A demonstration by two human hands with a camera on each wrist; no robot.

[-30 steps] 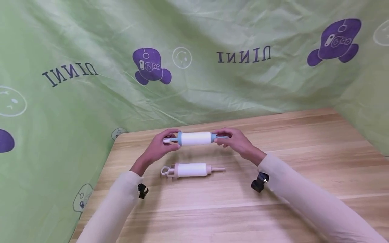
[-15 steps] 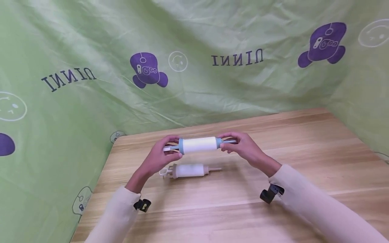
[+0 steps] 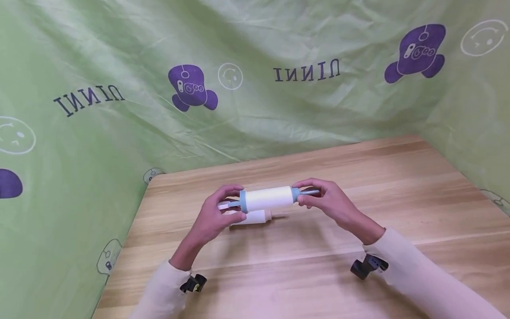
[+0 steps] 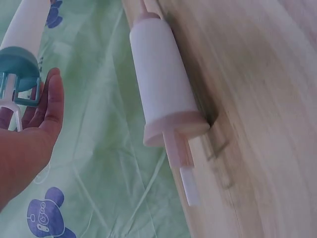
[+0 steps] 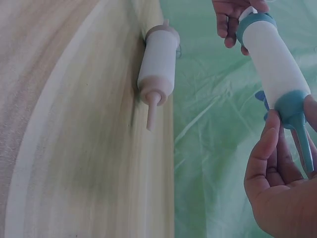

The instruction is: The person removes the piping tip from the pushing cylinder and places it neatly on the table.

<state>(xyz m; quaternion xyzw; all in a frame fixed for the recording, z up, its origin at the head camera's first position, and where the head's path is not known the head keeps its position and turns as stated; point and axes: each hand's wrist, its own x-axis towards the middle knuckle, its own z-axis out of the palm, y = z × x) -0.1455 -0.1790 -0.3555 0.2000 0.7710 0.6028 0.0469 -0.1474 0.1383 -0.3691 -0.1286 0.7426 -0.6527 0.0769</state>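
Observation:
A large syringe [image 3: 268,198] with a white barrel, blue end caps and a thin blue nozzle is held up level above the table. My left hand [image 3: 217,217] grips its collar end, fingers and thumb either side of the blue rim, with the white plunger handle by the palm. My right hand [image 3: 338,206] pinches the blue cap at the nozzle end. Below lies a second syringe [image 5: 158,62], white with pink caps, on the tabletop; the held one partly hides it in the head view. In the left wrist view, the pink syringe's [image 4: 166,74] plunger end faces the camera.
The wooden table [image 3: 287,274] reaches back to a green cloth [image 3: 239,133] with purple figures, which also hangs on both sides. Black wrist cameras [image 3: 369,266] sit on both sleeves.
Both hands have brought the blue syringe closer to me and slightly right, its right end now a little higher. It now overlaps the pink syringe in the head view. The head view has shifted slightly.

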